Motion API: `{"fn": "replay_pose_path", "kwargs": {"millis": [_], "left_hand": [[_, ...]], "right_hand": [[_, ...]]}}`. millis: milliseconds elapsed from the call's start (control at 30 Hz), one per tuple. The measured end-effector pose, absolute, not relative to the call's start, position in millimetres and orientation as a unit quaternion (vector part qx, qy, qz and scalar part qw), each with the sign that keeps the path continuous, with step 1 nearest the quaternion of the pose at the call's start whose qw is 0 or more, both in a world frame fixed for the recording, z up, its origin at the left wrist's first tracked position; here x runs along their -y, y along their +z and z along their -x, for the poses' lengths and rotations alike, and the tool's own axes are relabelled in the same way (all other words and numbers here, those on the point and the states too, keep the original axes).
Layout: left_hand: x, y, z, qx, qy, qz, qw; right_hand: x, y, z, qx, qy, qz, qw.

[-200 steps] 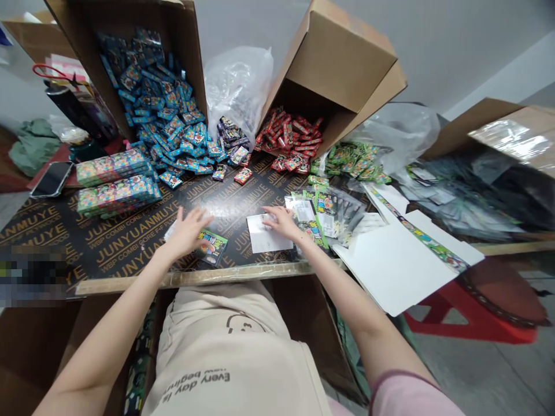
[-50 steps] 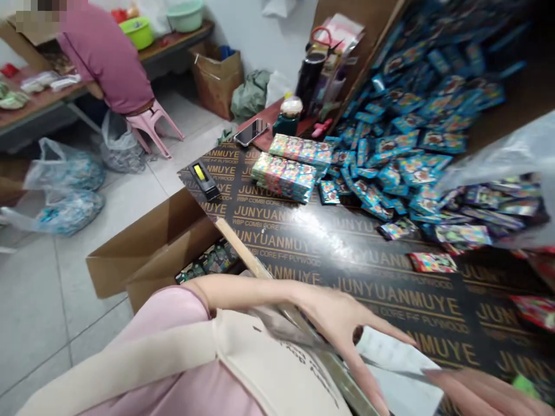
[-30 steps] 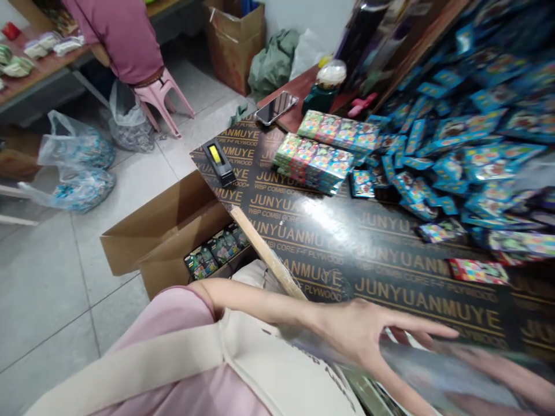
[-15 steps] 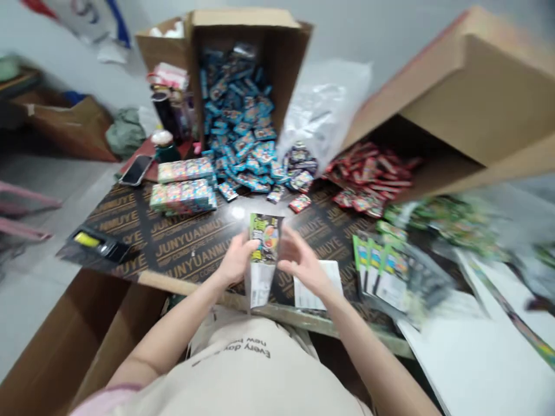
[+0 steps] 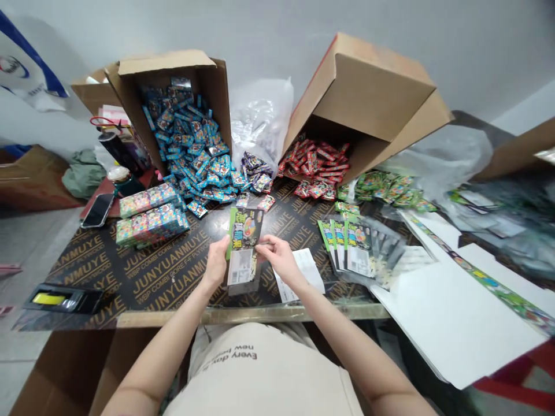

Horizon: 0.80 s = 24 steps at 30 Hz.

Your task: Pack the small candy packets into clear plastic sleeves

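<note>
Both my hands hold one clear plastic bag with a green printed card [image 5: 243,248] upright over the dark plywood table [image 5: 147,277]. My left hand [image 5: 215,267] grips its left edge and my right hand [image 5: 277,258] pinches its right side. Just right of my right hand lies a white paper slip [image 5: 303,271]. Beyond that sits a fanned stack of matching green-topped bags [image 5: 353,248].
A tipped carton spills blue packets [image 5: 191,150]; another spills red packets [image 5: 316,164]. Purple packets [image 5: 255,173], green packets [image 5: 385,188], two colourful stacked boxes [image 5: 150,216], a phone [image 5: 97,209], a black tape dispenser [image 5: 60,297] and white card sheets [image 5: 433,312] surround the hands.
The view swung from the floor and table's left side back to the table front. My hands now hold the bag steadier and slightly lower than half a second ago.
</note>
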<state>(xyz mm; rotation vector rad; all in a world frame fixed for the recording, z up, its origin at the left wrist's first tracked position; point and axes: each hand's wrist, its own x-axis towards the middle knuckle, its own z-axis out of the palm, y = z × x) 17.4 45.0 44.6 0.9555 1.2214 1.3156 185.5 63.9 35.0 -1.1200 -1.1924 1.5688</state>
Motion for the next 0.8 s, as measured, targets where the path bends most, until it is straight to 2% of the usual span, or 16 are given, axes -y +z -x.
{"fn": "replay_pose_path", "kwargs": {"millis": [167,600,733,800], "left_hand": [[-40,38,-17,-0.473,0.524,-0.424,0.567],[-35,49,-15,-0.434,0.51,-0.325,0.667],[-25,43,-27,-0.336,0.481,-0.225,0.778],[-20,41,-31,-0.308,0.465,-0.195,0.807]], "right_hand": [[-67,39,-179,0.474,0.575,0.436,0.505],[-59,43,-170,0.399,0.63,0.406,0.528],[-56,44,-165,0.419,0.605,0.391,0.552],[-54,45,-164,0.463,0.55,0.418,0.556]]}}
